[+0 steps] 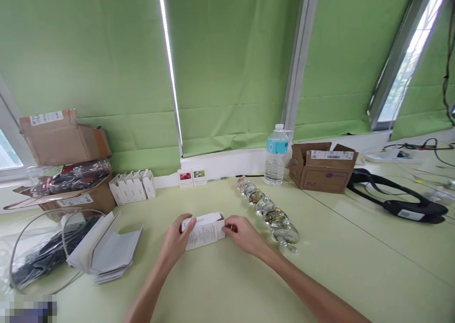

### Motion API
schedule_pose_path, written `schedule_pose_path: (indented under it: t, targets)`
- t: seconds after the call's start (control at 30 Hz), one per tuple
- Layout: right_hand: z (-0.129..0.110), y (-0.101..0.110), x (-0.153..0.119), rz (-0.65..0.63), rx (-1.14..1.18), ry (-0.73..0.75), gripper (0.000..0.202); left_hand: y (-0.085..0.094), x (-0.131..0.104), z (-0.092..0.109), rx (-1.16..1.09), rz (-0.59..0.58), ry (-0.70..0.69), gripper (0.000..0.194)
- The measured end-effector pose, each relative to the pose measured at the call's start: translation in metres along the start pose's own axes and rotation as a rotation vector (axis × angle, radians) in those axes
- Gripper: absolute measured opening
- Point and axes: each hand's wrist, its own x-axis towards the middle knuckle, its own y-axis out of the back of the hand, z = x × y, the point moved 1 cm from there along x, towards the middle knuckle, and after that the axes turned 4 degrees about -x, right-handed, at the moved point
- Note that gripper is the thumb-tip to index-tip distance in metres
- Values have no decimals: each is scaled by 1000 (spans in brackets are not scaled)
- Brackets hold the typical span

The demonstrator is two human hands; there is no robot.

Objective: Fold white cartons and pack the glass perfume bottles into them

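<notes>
From my seat at the feed, I have the white carton (202,236) just below the middle of the frame, long side towards me, its right end looking open. I'd judge it light and made of thin card: stiff along its folds, easily dented on the broad faces, a little slick where printed. My left hand (177,235) is clamped on its left end, thumb in front; that's a sound hold, kept near the corners without squeezing. My right hand (241,233) has thumb and finger drawn close at the open end, and I can't tell whether they pinch the card. That edge would crease easily, so I'd touch it lightly. Beneath is a smooth, pale green table (227,294), with a seam running down towards the lower right. Right of centre lies a row of shiny clear-wrapped pieces (265,207), with a water bottle (275,159) behind. Small white boxes (133,188) stand left of centre, and green blinds (231,67) cover most of the window wall, daylight slipping through the gaps.
</notes>
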Motion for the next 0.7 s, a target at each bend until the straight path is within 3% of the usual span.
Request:
schedule_pose_path:
  t: [0.2, 0.37, 0.53, 0.7]
  targets:
    - [-1, 7, -6, 63, 10, 15, 29, -5, 1, -5, -131, -111, -33, 59]
    - [-4, 18, -9, 151, 64, 32, 29, -1, -1, 4, -253, -178, 9, 45]
    - [3, 33, -11, 266, 153, -58, 32, 5, -5, 15, -342, -197, 99, 44]
    - [14, 44, -11, 321, 206, -123, 33, 3, -4, 11, -433, -231, 117, 46]
